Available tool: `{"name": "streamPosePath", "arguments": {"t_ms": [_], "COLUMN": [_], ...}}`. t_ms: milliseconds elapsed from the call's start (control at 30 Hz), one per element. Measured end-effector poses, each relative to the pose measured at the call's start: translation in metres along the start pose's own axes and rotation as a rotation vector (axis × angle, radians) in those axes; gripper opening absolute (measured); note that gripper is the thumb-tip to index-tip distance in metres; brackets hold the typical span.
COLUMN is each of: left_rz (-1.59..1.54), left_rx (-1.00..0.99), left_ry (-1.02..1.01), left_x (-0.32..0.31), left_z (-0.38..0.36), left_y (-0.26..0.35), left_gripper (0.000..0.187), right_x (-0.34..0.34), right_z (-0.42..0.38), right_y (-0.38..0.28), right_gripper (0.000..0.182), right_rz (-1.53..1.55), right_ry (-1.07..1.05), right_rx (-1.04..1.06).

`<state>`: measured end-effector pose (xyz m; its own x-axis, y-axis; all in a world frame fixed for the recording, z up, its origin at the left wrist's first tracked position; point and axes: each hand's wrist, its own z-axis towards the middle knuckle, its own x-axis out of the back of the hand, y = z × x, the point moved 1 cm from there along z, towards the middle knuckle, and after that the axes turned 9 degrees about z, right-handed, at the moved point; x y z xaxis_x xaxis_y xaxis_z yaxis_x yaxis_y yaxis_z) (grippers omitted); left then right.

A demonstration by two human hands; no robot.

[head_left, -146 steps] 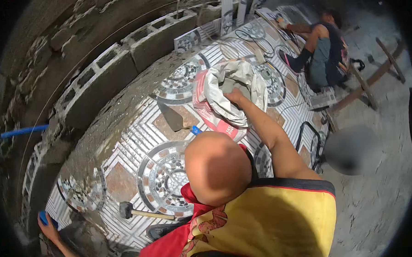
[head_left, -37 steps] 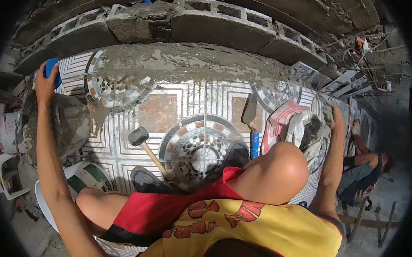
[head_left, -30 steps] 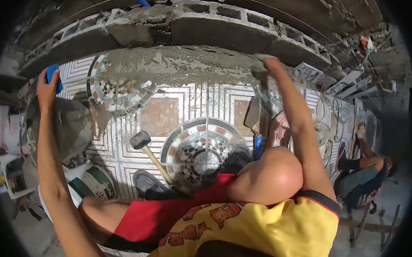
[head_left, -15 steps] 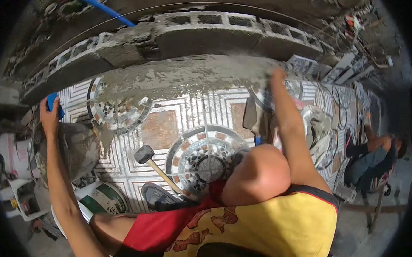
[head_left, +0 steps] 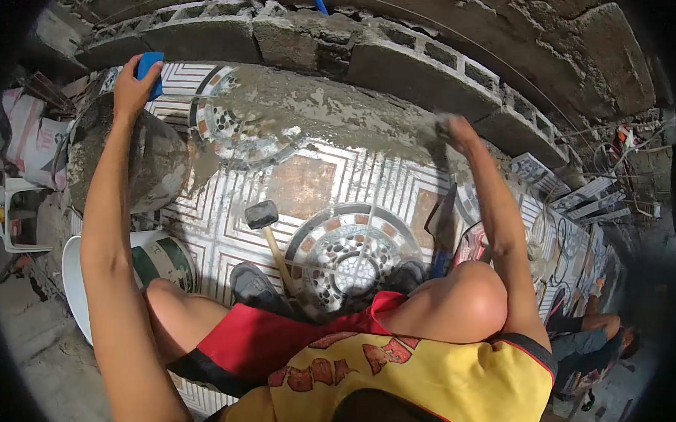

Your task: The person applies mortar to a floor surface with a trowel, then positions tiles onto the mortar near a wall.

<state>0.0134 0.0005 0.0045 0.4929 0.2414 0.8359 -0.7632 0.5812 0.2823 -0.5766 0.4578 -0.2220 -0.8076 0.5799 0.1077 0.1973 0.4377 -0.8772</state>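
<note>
My left hand [head_left: 133, 93] grips a small blue block [head_left: 149, 72], which could be a sponge, near the far left end of the block wall. My right hand [head_left: 461, 134] hangs over a strip of wet mortar [head_left: 334, 113] along the wall's foot. Its fingers are blurred, and a grey patch by them cannot be made out. Below it a trowel [head_left: 443, 210] with a blue handle lies on the patterned tiles [head_left: 225, 220]. A rubber mallet [head_left: 261, 214] with a wooden handle rests in front of my feet.
A cement-smeared bucket [head_left: 163, 173] stands under my left forearm, a white and green pail [head_left: 155, 264] nearer me. Hollow concrete blocks [head_left: 422, 68] form the low wall, with a string above. Cut tile pieces [head_left: 590, 196] lie at right. Another person [head_left: 593, 343] sits far right.
The view has turned, so the wall now slants down to the right. My left hand still holds the blue block. My right hand stays over the mortar, its fingers now bent and blurred.
</note>
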Motion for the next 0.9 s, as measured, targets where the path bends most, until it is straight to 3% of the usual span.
{"name": "streamPosePath", "arguments": {"t_ms": [33, 67, 100, 233, 300, 367, 433, 500, 533, 567, 633, 800, 833, 900], "left_rz": [-0.025, -0.024, -0.001, -0.012, 0.015, 0.048, 0.048, 0.106, 0.081, 0.06, 0.078, 0.181, 0.181, 0.2], "left_rx": [0.027, 0.013, 0.01, 0.051, -0.006, -0.041, -0.051, -0.013, -0.017, -0.016, -0.033, -0.128, -0.131, -0.134], "left_ry": [-0.032, -0.035, -0.011, -0.076, -0.029, -0.082, -0.135, -0.142, -0.14, -0.134, -0.162, -0.109, -0.107, -0.14], "left_x": [0.001, 0.0, -0.001, 0.003, -0.007, -0.009, -0.026, -0.019, -0.019, -0.018, -0.016, -0.02, -0.018, -0.017], "left_z": [0.0, -0.001, -0.002, -0.001, 0.002, 0.004, 0.018, 0.012, 0.011, 0.01, 0.01, 0.007, 0.008, 0.009], "left_y": [0.0, -0.001, -0.002, 0.004, -0.011, -0.01, -0.039, -0.026, -0.024, -0.023, -0.021, -0.022, -0.021, -0.017], "left_gripper": [0.055, 0.055, 0.056, 0.059, 0.059, 0.06, 0.061, 0.063, 0.062, 0.062, 0.063, 0.057, 0.057, 0.056], "right_x": [-0.019, -0.095, -0.091, -0.011, 0.046, 0.104, 0.172, 0.197, 0.224, 0.233, 0.168, 0.142, 0.148, 0.163], "right_z": [0.016, -0.087, -0.109, -0.177, -0.255, -0.338, -0.406, -0.445, -0.455, -0.458, -0.445, -0.402, -0.401, -0.399], "right_y": [-0.015, -0.106, -0.132, -0.15, -0.137, -0.095, -0.012, 0.084, 0.162, 0.204, 0.202, 0.243, 0.255, 0.275], "right_gripper": [0.026, 0.025, 0.025, 0.032, 0.03, 0.036, 0.039, 0.039, 0.04, 0.045, 0.046, 0.045, 0.045, 0.037], "right_rz": [-0.092, -0.191, -0.178, -0.628, -0.603, -0.593, -0.758, -0.691, -0.842, -0.771, -0.276, 0.084, 0.087, 0.452], "right_ry": [0.091, 0.204, 0.218, 0.458, 0.8, 1.199, 1.439, 1.352, 1.166, 0.805, 0.826, 0.491, 0.493, 0.523], "right_rx": [-0.089, 0.2, 0.2, 0.57, 0.592, 0.474, -0.122, -0.283, -0.356, -0.429, -0.193, -0.269, -0.268, -0.334]}}
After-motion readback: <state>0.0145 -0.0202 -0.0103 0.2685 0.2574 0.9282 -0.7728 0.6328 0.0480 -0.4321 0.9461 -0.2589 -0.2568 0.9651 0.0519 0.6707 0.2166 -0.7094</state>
